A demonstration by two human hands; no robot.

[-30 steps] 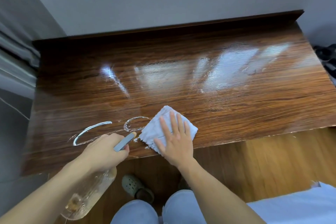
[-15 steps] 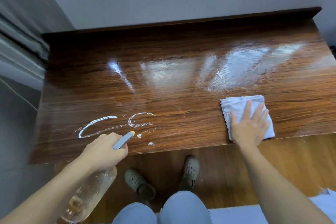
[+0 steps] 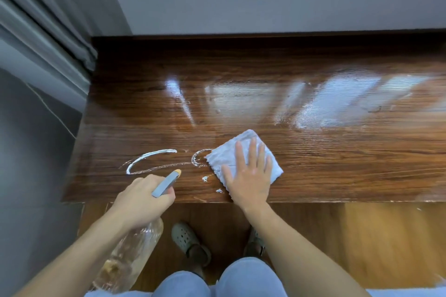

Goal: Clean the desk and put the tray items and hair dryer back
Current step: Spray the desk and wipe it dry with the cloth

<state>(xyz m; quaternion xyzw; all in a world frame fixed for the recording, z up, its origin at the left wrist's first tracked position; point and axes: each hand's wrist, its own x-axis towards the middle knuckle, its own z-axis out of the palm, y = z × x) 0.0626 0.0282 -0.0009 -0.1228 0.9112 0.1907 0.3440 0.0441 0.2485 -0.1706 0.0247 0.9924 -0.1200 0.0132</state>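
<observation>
The glossy dark wooden desk [image 3: 313,67] fills the middle of the view. My right hand [image 3: 248,176] lies flat, fingers spread, pressing a folded pale cloth [image 3: 224,155] onto the desk near its front edge. White foam streaks [image 3: 149,159] curve on the wood just left of the cloth. My left hand [image 3: 142,202] grips a clear spray bottle [image 3: 130,255] at its neck, over the desk's front edge; the grey nozzle with an orange tip [image 3: 167,182] points at the foam. No tray or hair dryer is in view.
A grey curtain [image 3: 43,31] hangs at the left beside the desk. A grey wall ledge [image 3: 265,0] runs behind it. Below the desk's front edge are wooden floor [image 3: 362,236] and my feet in grey clogs [image 3: 190,243].
My right hand slid the cloth right along the front edge, then back left to the foam streaks. My left hand and bottle stayed put. The view shifted left.
</observation>
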